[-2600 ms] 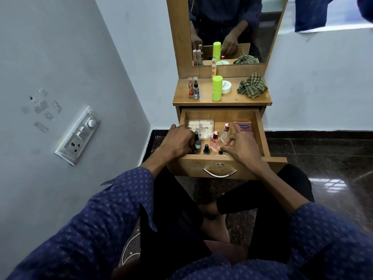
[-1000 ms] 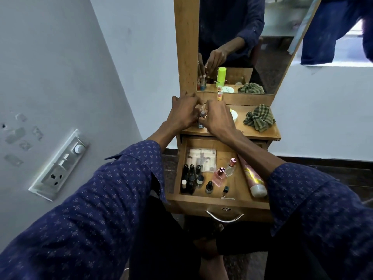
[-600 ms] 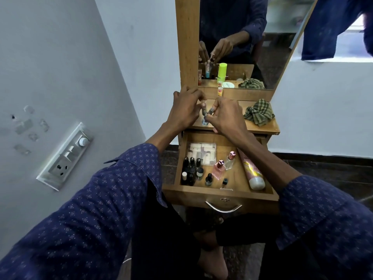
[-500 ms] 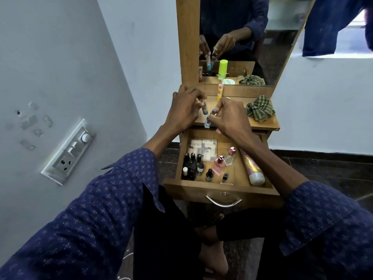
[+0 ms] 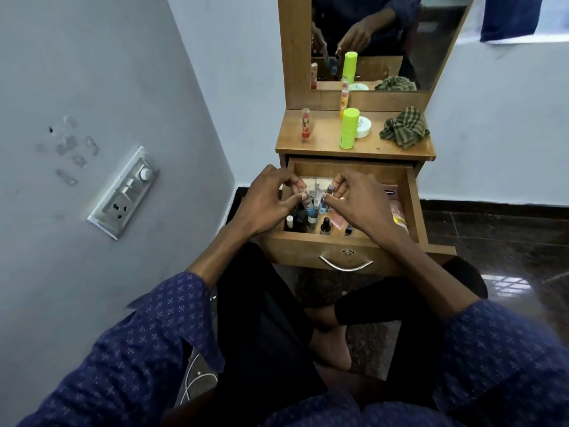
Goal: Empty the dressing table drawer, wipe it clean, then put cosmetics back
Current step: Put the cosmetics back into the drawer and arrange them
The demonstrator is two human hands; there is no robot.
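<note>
Blue small bottle (image 5: 308,208) pinched in left hand (image 5: 266,200) fingers; second blue bottle (image 5: 326,200) pinched in right hand (image 5: 358,201); both over open wooden drawer (image 5: 414,208), above standing bottles.

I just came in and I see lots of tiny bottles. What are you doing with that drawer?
A person sits at a small dressing table with its drawer pulled open. The left hand pinches a little blue bottle and the right hand pinches another small bottle, both held over the drawer, which already has several small bottles standing inside. On the tabletop stand a green tube, a red tube, a white jar and a crumpled checked cloth.
</note>
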